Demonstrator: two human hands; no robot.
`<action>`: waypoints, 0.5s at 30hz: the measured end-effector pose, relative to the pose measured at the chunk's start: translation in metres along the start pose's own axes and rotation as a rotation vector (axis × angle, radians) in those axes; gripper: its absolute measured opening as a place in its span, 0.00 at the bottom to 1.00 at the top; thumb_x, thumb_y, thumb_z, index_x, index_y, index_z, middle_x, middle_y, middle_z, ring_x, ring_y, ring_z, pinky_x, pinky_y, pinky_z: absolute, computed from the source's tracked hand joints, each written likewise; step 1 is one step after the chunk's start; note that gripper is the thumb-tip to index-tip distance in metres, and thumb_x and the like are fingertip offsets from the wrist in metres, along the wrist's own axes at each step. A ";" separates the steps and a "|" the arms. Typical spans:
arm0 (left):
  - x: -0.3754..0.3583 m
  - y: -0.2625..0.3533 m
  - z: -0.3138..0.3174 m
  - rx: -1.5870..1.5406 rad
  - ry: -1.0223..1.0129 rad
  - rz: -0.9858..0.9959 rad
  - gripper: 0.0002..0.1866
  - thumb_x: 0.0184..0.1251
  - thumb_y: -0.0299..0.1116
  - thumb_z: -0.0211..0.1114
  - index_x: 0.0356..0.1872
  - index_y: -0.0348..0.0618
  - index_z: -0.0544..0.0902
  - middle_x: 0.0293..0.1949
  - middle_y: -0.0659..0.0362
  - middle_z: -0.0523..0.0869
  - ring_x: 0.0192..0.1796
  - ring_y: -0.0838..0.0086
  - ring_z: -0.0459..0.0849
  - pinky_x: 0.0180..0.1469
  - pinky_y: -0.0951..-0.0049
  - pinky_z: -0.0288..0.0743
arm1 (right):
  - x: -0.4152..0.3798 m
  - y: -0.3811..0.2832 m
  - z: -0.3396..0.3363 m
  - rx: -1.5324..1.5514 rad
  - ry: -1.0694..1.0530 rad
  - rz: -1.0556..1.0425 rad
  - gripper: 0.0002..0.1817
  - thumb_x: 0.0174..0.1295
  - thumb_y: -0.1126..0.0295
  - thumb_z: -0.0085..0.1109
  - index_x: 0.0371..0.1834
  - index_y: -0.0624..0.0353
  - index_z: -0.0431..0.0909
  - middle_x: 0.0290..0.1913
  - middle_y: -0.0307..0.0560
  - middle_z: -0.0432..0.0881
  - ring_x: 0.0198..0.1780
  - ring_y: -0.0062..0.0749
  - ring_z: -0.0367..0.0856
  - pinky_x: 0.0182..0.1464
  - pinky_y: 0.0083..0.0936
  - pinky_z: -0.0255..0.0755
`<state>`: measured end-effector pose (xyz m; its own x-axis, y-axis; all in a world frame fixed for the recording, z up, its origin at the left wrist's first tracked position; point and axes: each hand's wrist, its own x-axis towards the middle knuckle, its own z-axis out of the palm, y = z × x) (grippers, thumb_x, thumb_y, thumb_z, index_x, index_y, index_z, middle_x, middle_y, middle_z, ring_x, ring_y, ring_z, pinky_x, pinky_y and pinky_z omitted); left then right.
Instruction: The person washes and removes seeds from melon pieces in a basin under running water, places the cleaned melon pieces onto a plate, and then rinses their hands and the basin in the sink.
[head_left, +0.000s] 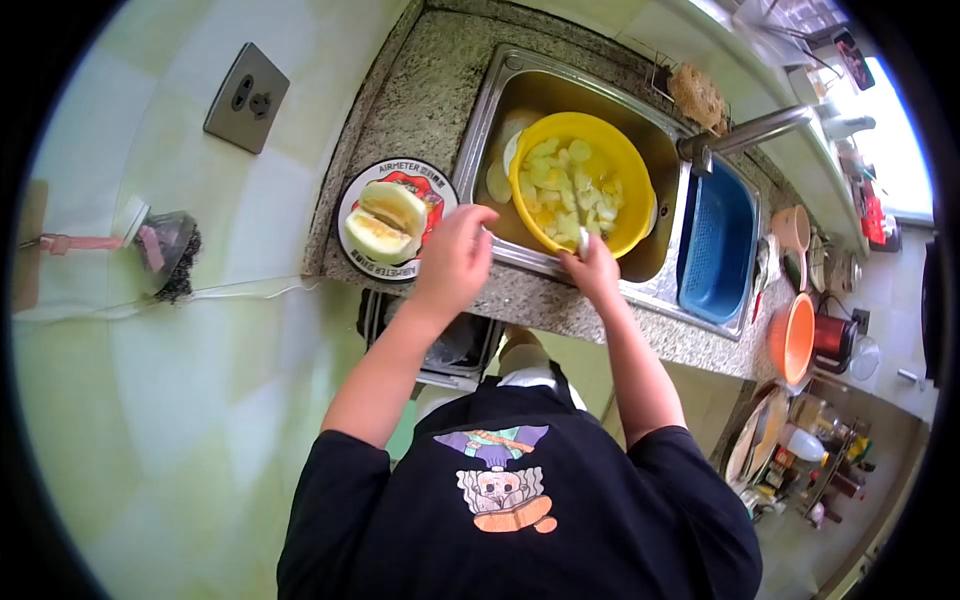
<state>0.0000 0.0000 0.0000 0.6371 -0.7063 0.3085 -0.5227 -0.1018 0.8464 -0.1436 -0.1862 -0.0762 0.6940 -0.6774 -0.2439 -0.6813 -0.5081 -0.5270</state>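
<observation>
Fruit-cutting over the yellow bowl [580, 185] seems in hand. Right hand [597, 268], at the bowl's near rim, clenches a small knife [583, 240]. Left hand [455, 255], left of the bowl, is curled; whether its grip holds anything is hidden. Next calls for steadying a piece over the bowl.

Yellow bowl [580, 190] fills the sink [500, 95]; faucet [750, 133] probably overhangs its right.

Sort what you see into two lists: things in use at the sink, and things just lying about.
In use: left hand; right hand with a small pale object; yellow bowl of cut pieces; plate with melon halves.

Lying about: blue basket; orange bowl; wall socket; tap.
</observation>
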 end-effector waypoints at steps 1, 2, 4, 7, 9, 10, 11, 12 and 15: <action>0.005 -0.002 0.018 0.114 -0.093 -0.037 0.11 0.57 0.24 0.55 0.42 0.35 0.72 0.40 0.48 0.77 0.46 0.55 0.77 0.49 0.61 0.71 | 0.006 0.002 -0.007 -0.018 0.004 -0.017 0.21 0.45 0.60 0.68 0.36 0.63 0.73 0.35 0.58 0.79 0.39 0.52 0.78 0.40 0.40 0.71; 0.004 -0.012 0.033 0.293 -0.227 -0.086 0.11 0.55 0.23 0.55 0.41 0.34 0.72 0.41 0.47 0.77 0.46 0.54 0.76 0.50 0.61 0.71 | 0.014 -0.006 0.000 -0.007 0.063 -0.108 0.22 0.44 0.59 0.69 0.35 0.63 0.73 0.32 0.57 0.78 0.37 0.53 0.76 0.39 0.41 0.70; 0.004 -0.034 0.059 0.544 -0.448 -0.220 0.13 0.53 0.22 0.54 0.42 0.33 0.72 0.43 0.45 0.75 0.47 0.51 0.75 0.51 0.60 0.71 | 0.035 -0.008 0.038 0.068 0.095 -0.181 0.22 0.45 0.57 0.69 0.33 0.63 0.72 0.31 0.57 0.78 0.35 0.52 0.76 0.37 0.38 0.70; 0.036 -0.077 0.098 0.612 -0.501 -0.326 0.16 0.52 0.21 0.54 0.44 0.32 0.70 0.46 0.42 0.74 0.48 0.50 0.75 0.53 0.58 0.70 | 0.064 0.000 0.027 0.491 0.018 -0.034 0.21 0.48 0.57 0.68 0.29 0.63 0.71 0.23 0.50 0.76 0.26 0.41 0.74 0.32 0.32 0.69; 0.049 -0.100 0.118 0.651 -0.450 -0.444 0.17 0.53 0.22 0.53 0.46 0.32 0.69 0.47 0.42 0.73 0.50 0.50 0.75 0.53 0.57 0.70 | 0.061 0.024 0.016 0.704 -0.034 0.092 0.21 0.48 0.57 0.68 0.28 0.63 0.71 0.21 0.47 0.74 0.24 0.37 0.73 0.30 0.30 0.68; 0.061 -0.106 0.127 0.612 -0.416 -0.517 0.17 0.55 0.23 0.52 0.48 0.32 0.68 0.48 0.42 0.72 0.51 0.50 0.74 0.54 0.57 0.70 | 0.060 0.037 0.010 0.563 -0.028 0.093 0.21 0.47 0.57 0.69 0.29 0.63 0.71 0.23 0.46 0.75 0.25 0.34 0.73 0.31 0.29 0.68; 0.072 -0.112 0.133 0.576 -0.380 -0.591 0.17 0.57 0.24 0.50 0.49 0.32 0.67 0.49 0.42 0.72 0.52 0.49 0.74 0.54 0.56 0.70 | 0.057 0.044 0.012 0.482 -0.043 0.048 0.22 0.46 0.57 0.70 0.30 0.63 0.71 0.24 0.47 0.75 0.27 0.35 0.73 0.32 0.30 0.69; 0.076 -0.132 0.142 0.573 -0.384 -0.678 0.16 0.60 0.26 0.47 0.50 0.33 0.68 0.52 0.42 0.71 0.53 0.48 0.74 0.54 0.56 0.70 | 0.053 0.041 0.013 0.400 -0.060 -0.001 0.22 0.45 0.58 0.70 0.31 0.63 0.71 0.26 0.48 0.75 0.28 0.37 0.74 0.33 0.31 0.69; 0.087 -0.143 0.147 0.508 -0.464 -0.838 0.15 0.61 0.30 0.52 0.48 0.38 0.76 0.58 0.45 0.68 0.56 0.54 0.73 0.56 0.60 0.70 | 0.062 0.023 0.031 0.111 -0.075 -0.245 0.27 0.39 0.62 0.73 0.38 0.64 0.69 0.36 0.59 0.75 0.39 0.52 0.73 0.42 0.40 0.68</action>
<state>0.0471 -0.1499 -0.1575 0.6806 -0.4621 -0.5685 -0.2624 -0.8783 0.3997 -0.1088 -0.2232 -0.1286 0.8533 -0.4976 -0.1557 -0.4639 -0.5881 -0.6625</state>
